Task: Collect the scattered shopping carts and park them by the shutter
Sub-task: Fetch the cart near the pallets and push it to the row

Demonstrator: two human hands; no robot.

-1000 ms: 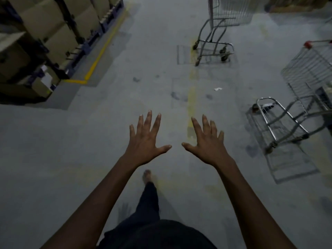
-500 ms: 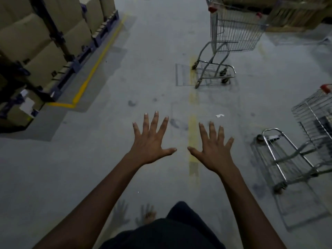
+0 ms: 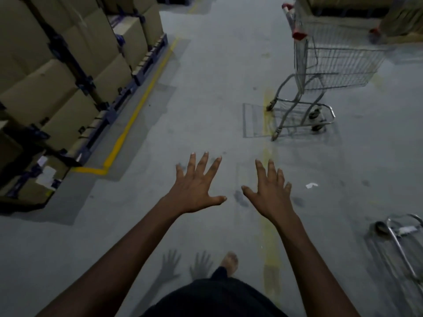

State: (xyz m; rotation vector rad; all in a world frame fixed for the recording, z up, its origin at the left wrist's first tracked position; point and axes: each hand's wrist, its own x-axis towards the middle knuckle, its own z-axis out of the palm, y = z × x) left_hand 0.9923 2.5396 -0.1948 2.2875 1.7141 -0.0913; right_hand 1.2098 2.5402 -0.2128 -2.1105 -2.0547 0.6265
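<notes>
Both hands reach forward, palms down, fingers spread wide — the left hand [image 3: 194, 191] and right hand [image 3: 272, 197] hold nothing. A silver wire shopping cart with red handle caps [image 3: 320, 72] stands ahead to the right on the grey concrete floor [image 3: 206, 99]; a 2nd cart's chrome frame [image 3: 402, 243] shows at the right edge. Stacked brown cardboard boxes [image 3: 57, 76] line the left.

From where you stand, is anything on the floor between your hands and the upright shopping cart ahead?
Nothing solid. Both the left hand and right hand are open and empty, and bare floor runs up to the shopping cart ahead on the right. Only a paper scrap lies nearby, right of the direct line.
</notes>
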